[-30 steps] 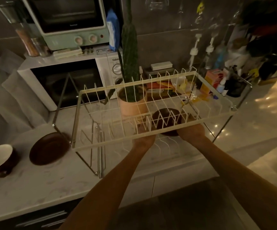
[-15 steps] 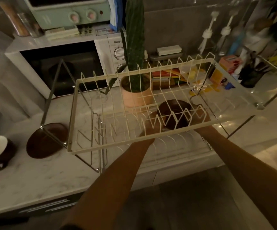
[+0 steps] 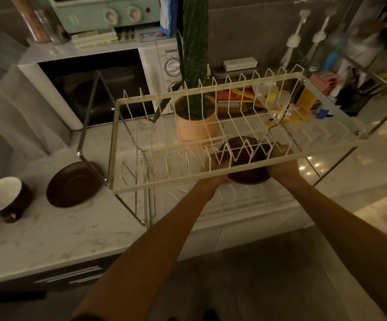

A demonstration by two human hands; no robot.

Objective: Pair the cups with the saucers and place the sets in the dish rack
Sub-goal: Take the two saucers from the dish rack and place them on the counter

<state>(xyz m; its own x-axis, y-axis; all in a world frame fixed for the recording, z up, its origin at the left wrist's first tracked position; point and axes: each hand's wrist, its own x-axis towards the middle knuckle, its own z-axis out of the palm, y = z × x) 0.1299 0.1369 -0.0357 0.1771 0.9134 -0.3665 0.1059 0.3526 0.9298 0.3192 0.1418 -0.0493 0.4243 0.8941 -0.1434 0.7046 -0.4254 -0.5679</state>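
Observation:
A cream wire dish rack (image 3: pixel 164 185) on a metal frame stands on the marble counter. Beneath its upper tier my left hand (image 3: pixel 213 174) and my right hand (image 3: pixel 280 166) hold a brown cup and saucer set (image 3: pixel 245 163) from both sides, over the lower tier's prongs. The rack wires hide most of the fingers. A second brown saucer (image 3: pixel 73 184) lies flat on the counter left of the rack. Further left a brown cup with a white inside (image 3: pixel 1 196) lies tipped on its side.
A cactus in a pink pot (image 3: pixel 196 126) stands behind the rack. A white microwave (image 3: pixel 90 89) with a green toaster oven (image 3: pixel 104 13) on top sits at the back left. Bottles, boxes and clutter (image 3: pixel 322 89) fill the back right. The counter's front edge (image 3: pixel 49 262) runs below.
Both hands have carried the cup and saucer set a little further in under the rack's upper tier. The camera has moved closer and tilted down.

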